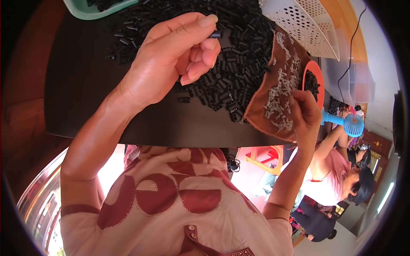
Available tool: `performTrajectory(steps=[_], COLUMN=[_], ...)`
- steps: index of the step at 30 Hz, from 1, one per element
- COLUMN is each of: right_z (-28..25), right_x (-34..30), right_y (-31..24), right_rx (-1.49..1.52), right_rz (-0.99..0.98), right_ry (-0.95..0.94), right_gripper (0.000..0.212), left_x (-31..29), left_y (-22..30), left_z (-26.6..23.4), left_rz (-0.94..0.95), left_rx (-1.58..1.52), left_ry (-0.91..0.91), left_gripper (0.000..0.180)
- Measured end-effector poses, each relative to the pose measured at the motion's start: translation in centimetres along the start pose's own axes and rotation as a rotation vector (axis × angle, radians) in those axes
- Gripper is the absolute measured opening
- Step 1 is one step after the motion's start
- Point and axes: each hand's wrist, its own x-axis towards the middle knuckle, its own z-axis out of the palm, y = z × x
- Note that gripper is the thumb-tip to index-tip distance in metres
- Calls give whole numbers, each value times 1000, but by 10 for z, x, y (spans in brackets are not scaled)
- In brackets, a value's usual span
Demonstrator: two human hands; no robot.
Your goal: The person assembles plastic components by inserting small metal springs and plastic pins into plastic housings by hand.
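Note:
My left hand is raised over the dark table, pinching a short black plastic tube between thumb and forefinger, its other fingers curled. Beneath and beyond it spreads a heap of similar black tubes. On the right, a brown cloth carries many small metal springs. There my right hand reaches down, thumb and fingers pressed together at the springs. Whatever sits between those fingertips is hidden. Just beyond that hand, an orange-red bowl holds small dark pieces.
A white perforated basket stands at the far right. The green tray at the far left holds black parts. Beyond the right edge are a blue fan, clear plastic bins, a red stool and other people.

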Motion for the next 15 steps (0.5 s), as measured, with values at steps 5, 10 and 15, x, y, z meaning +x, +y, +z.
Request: performTrajectory(steps=[5, 10, 15], right_z=[-8, -7, -7], right_x=[-8, -4, -1], right_y=[13, 15, 6], right_rx=[-167, -345, -328], right_rz=[-84, -142, -81], right_ry=[-63, -115, -51], right_gripper=[6, 8, 11], left_x=[0, -1, -2], left_y=[-5, -6, -7], left_z=[3, 1, 1], left_rz=[-44, -66, -59], left_rx=[27, 39, 39], left_ry=[-24, 4, -3], left_gripper=[29, 28, 28])
